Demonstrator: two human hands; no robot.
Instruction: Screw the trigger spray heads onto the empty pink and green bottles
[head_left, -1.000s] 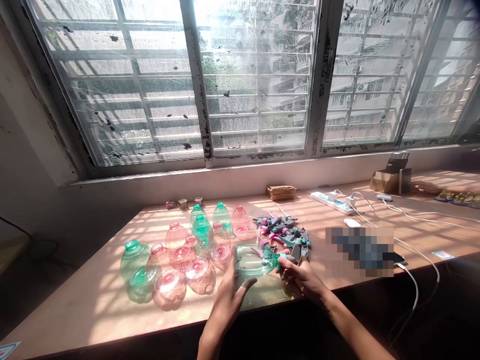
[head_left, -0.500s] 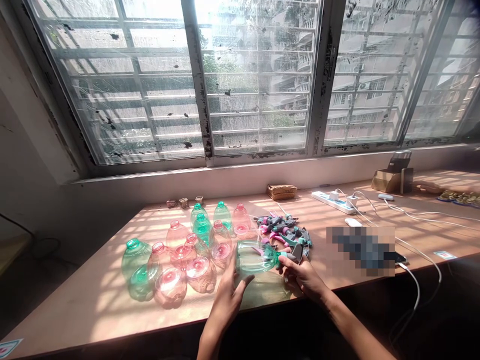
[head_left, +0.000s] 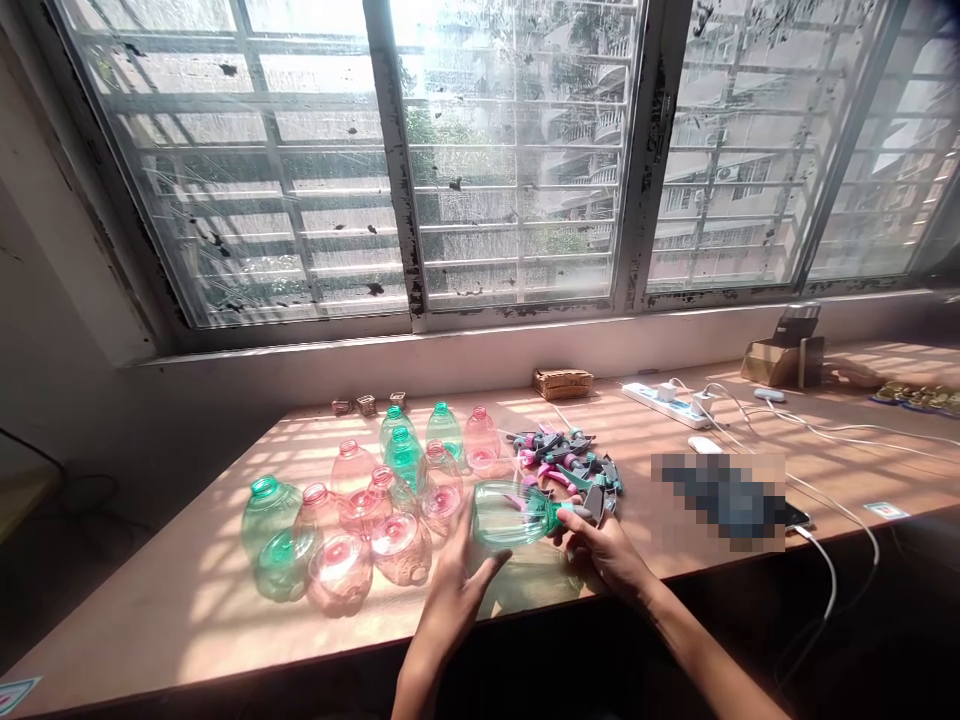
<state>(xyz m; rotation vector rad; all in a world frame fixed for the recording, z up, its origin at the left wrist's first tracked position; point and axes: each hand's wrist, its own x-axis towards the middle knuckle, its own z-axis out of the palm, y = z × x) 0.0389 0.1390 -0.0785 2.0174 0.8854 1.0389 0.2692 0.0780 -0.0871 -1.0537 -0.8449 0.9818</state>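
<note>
My left hand point(head_left: 454, 590) wraps around the base of a clear green plastic bottle point(head_left: 514, 513) held on its side above the table's near edge. My right hand point(head_left: 604, 550) is closed on the spray head point(head_left: 574, 512) at the bottle's neck. Just behind lies a pile of grey, teal and pink spray heads point(head_left: 570, 460). To the left stand and lie several pink and green empty bottles point(head_left: 367, 505).
The wooden table point(head_left: 187, 610) runs under a barred window. On it are a small woven basket point(head_left: 562, 384), a white power strip point(head_left: 664, 400) with cables, a white mouse point(head_left: 705, 445), a phone point(head_left: 795, 516) and a brown box point(head_left: 784, 358) at far right.
The bottle and both hands stay almost in place; the bottle has tipped slightly and my right fingers have shifted on the spray head.
</note>
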